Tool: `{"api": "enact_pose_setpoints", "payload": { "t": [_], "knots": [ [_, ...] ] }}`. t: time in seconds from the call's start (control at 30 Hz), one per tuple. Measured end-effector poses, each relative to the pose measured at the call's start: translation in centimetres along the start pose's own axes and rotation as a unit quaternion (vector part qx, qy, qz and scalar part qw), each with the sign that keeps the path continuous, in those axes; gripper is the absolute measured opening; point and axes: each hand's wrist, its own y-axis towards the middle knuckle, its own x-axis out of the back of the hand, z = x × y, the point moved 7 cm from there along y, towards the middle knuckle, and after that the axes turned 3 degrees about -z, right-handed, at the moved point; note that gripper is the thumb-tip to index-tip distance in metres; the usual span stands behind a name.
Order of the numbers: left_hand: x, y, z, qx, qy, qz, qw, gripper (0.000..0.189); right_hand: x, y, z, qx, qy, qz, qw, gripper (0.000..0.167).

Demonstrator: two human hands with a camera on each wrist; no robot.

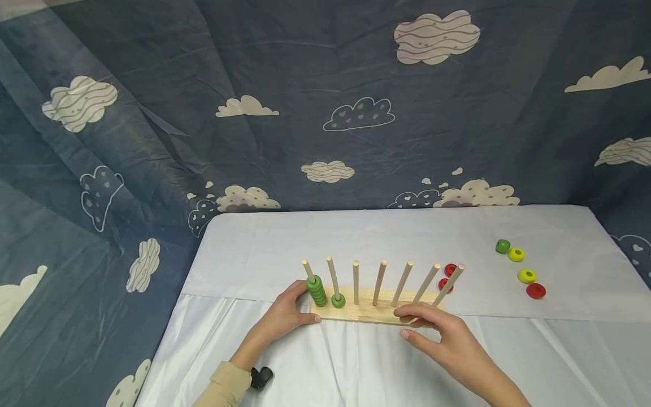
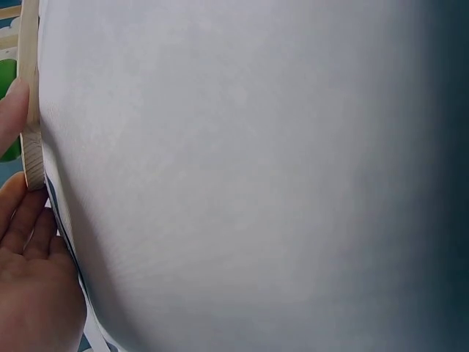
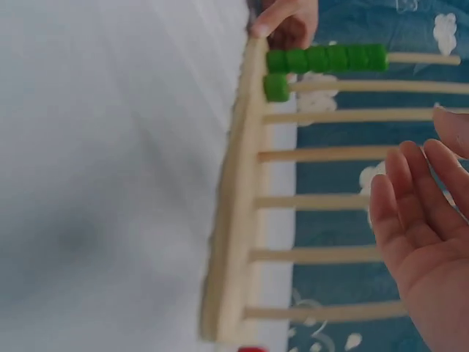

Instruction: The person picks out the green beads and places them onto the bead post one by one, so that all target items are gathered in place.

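Observation:
A wooden peg stand (image 1: 363,312), a long flat base with several upright pegs, lies across the white cloth. Its leftmost peg carries a stack of several green beads (image 1: 317,291); the second peg has a single green bead (image 1: 338,301), and the other pegs are bare. My left hand (image 1: 283,315) holds the base's left end, thumb at the front edge and fingers around the end. Over the right front of the stand hovers my right hand (image 1: 447,338), fingers loosely bent and nothing in them. In the right wrist view its palm (image 3: 447,271) shows empty beside the bare pegs.
Two red beads (image 1: 450,269) lie just behind the stand's right end. Farther right on the white cloth (image 1: 396,237) are a green bead (image 1: 503,246), two yellow beads (image 1: 527,276) and another red bead (image 1: 536,291). A dark cloud-print curtain (image 1: 305,68) stands behind.

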Motion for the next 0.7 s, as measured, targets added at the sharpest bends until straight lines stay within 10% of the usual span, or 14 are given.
{"api": "enact_pose_setpoints", "payload": {
  "t": [0.7],
  "knots": [
    [-0.1, 0.0, 0.1, 0.000, -0.001, 0.003, 1.0000, 0.073, 6.9, -1.9, -8.4, -0.064, -0.048, -0.169, 0.9824, 0.034]
  ]
}}
